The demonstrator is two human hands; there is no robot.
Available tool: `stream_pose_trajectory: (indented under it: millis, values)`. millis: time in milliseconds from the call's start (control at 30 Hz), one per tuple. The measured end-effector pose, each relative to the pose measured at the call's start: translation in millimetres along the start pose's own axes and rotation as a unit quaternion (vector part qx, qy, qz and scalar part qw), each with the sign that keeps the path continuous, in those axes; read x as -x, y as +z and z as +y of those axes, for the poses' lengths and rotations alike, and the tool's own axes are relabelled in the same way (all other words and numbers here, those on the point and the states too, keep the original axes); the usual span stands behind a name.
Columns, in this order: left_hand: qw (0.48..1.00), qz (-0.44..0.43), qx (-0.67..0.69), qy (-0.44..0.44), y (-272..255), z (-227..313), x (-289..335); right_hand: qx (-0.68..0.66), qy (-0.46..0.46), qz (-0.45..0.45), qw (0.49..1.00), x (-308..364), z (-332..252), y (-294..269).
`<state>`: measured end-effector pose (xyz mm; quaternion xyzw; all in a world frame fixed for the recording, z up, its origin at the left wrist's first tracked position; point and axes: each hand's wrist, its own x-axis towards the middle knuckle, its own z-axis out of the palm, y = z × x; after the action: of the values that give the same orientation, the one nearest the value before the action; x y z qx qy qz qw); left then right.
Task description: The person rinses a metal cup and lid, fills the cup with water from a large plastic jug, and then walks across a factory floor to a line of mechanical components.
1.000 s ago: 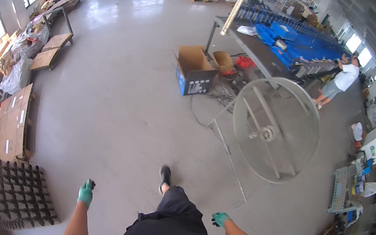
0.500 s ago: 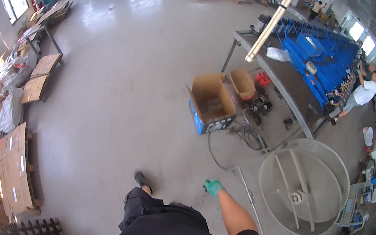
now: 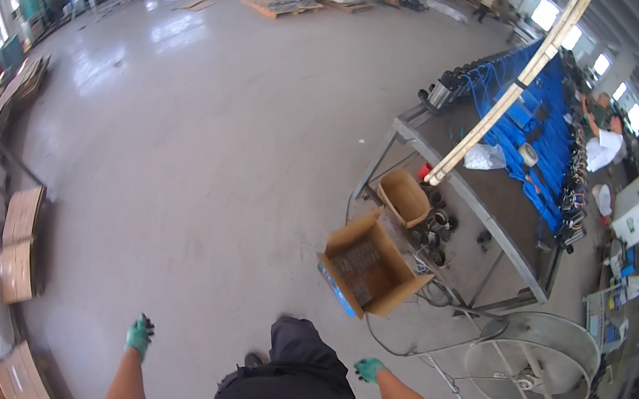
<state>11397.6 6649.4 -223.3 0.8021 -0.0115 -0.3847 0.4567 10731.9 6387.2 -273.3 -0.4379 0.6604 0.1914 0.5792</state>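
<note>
My left hand [image 3: 139, 335], in a green glove with dark fingertips, hangs over the grey floor at the lower left. Its fingers are loosely bent and a little apart, with nothing seen in them. My right hand [image 3: 369, 369], gloved the same way, is low in front of my right side, fingers slightly apart and holding nothing visible. Nearest to it is an open cardboard box [image 3: 396, 299] with blue on its outside, standing on the floor a short way ahead. A round metal drum [image 3: 581, 362] with crossbars lies farther right.
A metal-framed table [image 3: 478, 188] bears blue parts [image 3: 516, 135] at the right; two people work beyond it. A smaller carton [image 3: 404, 198], dark round parts and a hose [image 3: 395, 353] lie by its legs. Flattened cardboard [image 3: 16, 271] stands along the left. A pale pole [image 3: 515, 89] hangs ahead.
My left hand has come into view at the lower left. My view has turned and moved forward, so the box and drum appear lower and farther right. My right hand still holds nothing visible.
</note>
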Motion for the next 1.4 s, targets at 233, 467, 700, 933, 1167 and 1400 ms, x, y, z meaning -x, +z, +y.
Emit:
stream_pose_trajectory:
  millis: [233,467,700,933,1167,1400]
  values:
    - [0.992,-0.050,0.014,0.111,86.5,244.8,-180.9,0.072,0.057,-0.013,0.996,-54.6,-108.7,2.7]
    - [0.946,-0.191,-0.240,-0.106,157.5,211.0,-269.8,0.174,-0.343,0.233,0.893,-227.8,-343.1,-132.7]
    - [0.901,-0.222,-0.345,-0.143,278.8,310.4,-400.2,-0.208,-0.258,0.143,0.933,-191.3,-677.4,-300.6]
    - [0.948,-0.177,-0.236,-0.119,510.0,589.5,-682.9,-0.071,-0.024,0.128,0.989,-324.5,-622.5,-345.4]
    - [0.937,-0.255,-0.199,0.133,804.4,941.6,-801.0,0.093,-0.111,0.058,0.988,-412.3,-621.4,-373.0]
    - [0.875,-0.234,-0.389,0.168,921.8,986.7,-867.8,-0.399,0.134,0.002,0.907,-455.6,-872.2,-612.5]
